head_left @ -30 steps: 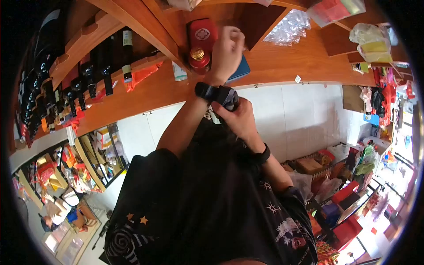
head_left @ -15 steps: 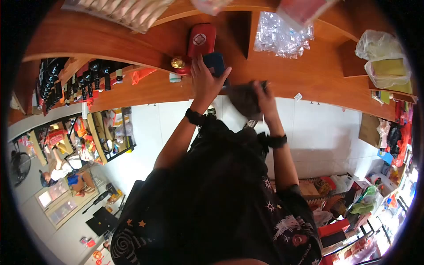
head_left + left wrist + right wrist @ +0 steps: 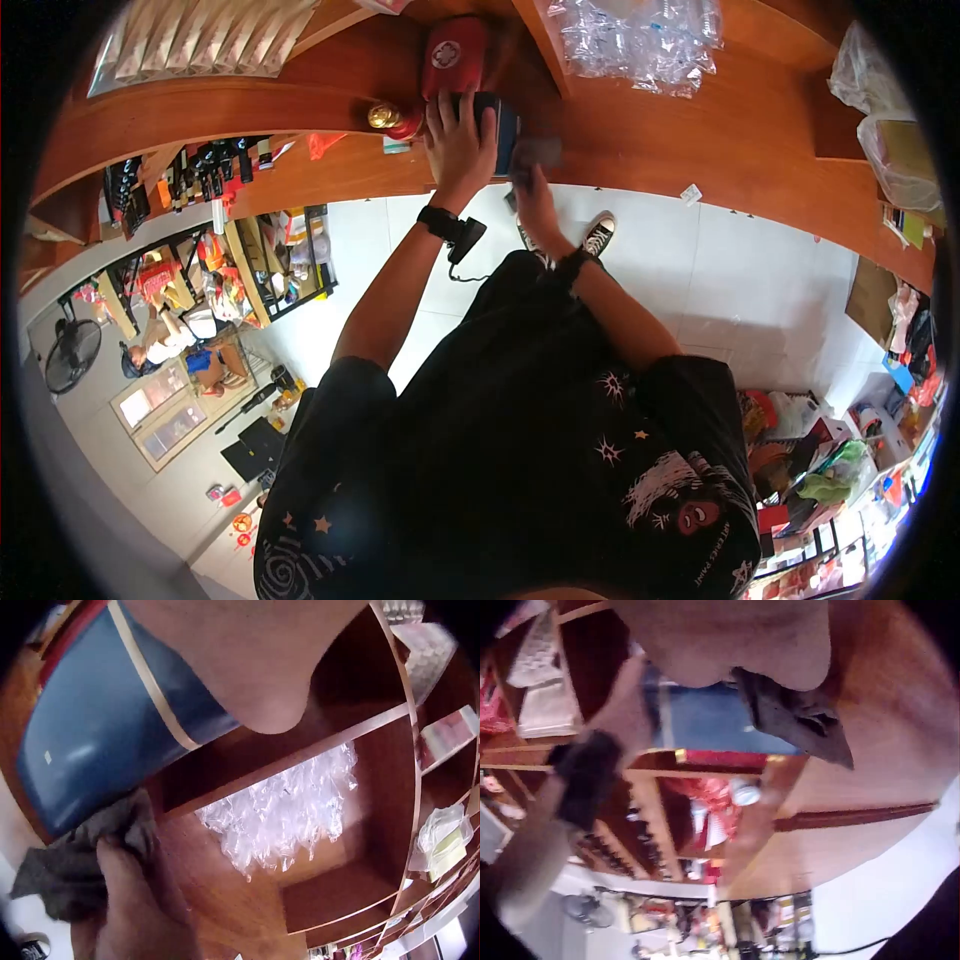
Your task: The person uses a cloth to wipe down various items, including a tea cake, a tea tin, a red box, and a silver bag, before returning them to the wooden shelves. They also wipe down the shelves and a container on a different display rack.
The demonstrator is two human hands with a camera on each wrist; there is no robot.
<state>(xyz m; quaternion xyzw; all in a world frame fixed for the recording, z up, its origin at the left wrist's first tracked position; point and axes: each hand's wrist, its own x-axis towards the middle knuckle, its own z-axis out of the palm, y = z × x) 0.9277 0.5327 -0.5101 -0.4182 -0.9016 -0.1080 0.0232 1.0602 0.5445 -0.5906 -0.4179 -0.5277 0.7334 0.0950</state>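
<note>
My left hand (image 3: 460,148) lies with straight fingers on a dark blue box (image 3: 507,138). In the left wrist view the blue box (image 3: 90,735) is glossy, with a cream stripe across it; that hand's palm fills the top. My right hand (image 3: 538,210) grips a dark grey cloth (image 3: 537,154), blurred in the head view, just right of the box. The right wrist view shows the cloth (image 3: 795,720) hanging folded over the box's edge. Behind the left fingers stands a red box (image 3: 453,58) with a white emblem. Left of it is a red bottle with gold cap (image 3: 383,116).
A wooden shelf unit (image 3: 640,140) curves round the front, with dividers. Clear plastic packets (image 3: 640,45) are piled right of a divider. Dark bottles (image 3: 215,165) stand at left, and plastic bags (image 3: 870,80) at right. A black device (image 3: 465,238) hangs from the left wrist strap.
The right hand has left the left wrist, taken the grey cloth and brought it leftward to the blue box. The left hand has come down onto that box.
</note>
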